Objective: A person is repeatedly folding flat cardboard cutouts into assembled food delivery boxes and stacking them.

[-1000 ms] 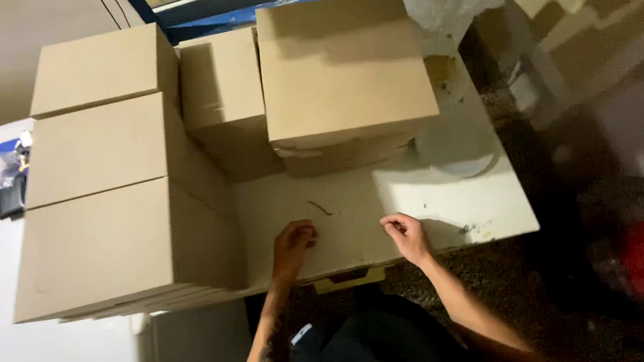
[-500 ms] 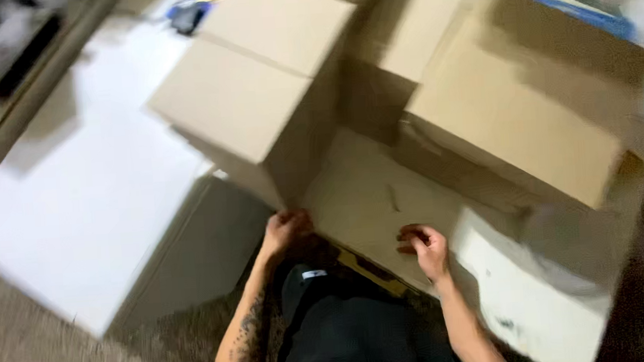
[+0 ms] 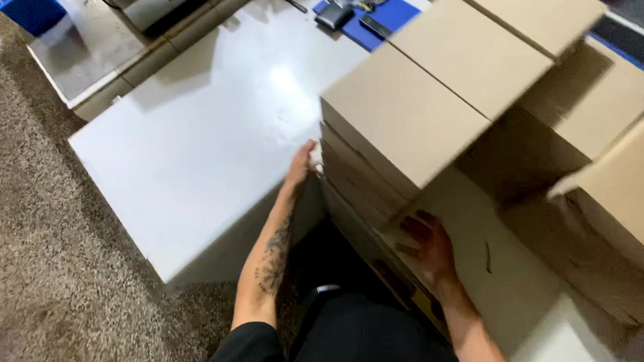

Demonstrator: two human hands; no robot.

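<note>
The stack of flattened cardboard boxes (image 3: 401, 122) sits on the worktop (image 3: 205, 136); left hand (image 3: 302, 163) touches its nine-o'clock side, right hand (image 3: 428, 245) loosely open under its front edge, not yet lifted.

Matt cardboard boxes (image 3: 408, 114) — glossy white tabletop (image 3: 205, 136) — rough carpet (image 3: 32, 247)

Stacked cardboard boxes (image 3: 408, 114) wall off the bare white tabletop (image 3: 198, 144).

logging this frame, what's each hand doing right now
left hand: at the box stack corner, grip cannot be told
right hand: open, on the flat cardboard
</note>
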